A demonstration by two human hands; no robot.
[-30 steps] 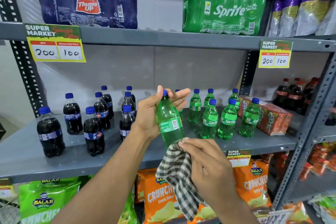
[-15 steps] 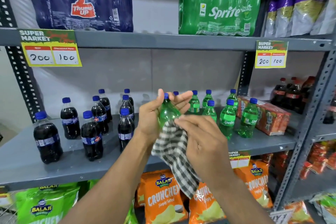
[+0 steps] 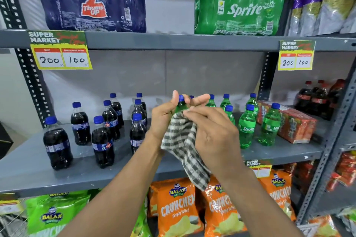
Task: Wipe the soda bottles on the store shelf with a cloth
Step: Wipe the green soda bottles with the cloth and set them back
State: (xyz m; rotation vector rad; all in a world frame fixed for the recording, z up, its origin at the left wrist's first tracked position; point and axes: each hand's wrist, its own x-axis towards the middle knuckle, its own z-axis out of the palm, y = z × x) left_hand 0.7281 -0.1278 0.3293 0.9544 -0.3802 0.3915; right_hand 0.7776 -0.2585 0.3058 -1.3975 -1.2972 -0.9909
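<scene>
My left hand (image 3: 163, 115) grips a green Sprite bottle (image 3: 180, 106) by its neck, in front of the middle shelf (image 3: 28, 171); only its blue cap and shoulder show. My right hand (image 3: 213, 134) presses a black-and-white checked cloth (image 3: 185, 148) around the bottle's body, hiding most of it. The cloth's loose end hangs down below the shelf edge. Several more green Sprite bottles (image 3: 247, 127) stand on the shelf to the right. Several dark cola bottles (image 3: 102, 140) with blue caps stand to the left.
An orange carton (image 3: 289, 123) and red-capped cola bottles (image 3: 316, 98) sit at the shelf's right end. Wrapped Thums Up (image 3: 92, 0) and Sprite (image 3: 240, 2) multipacks rest on the upper shelf. Chip bags (image 3: 177, 209) fill the shelf below. A metal upright (image 3: 331, 140) stands at right.
My right hand has slid the cloth up from the bottle's base to its shoulder, covering the label. My left hand has kept its hold near the cap.
</scene>
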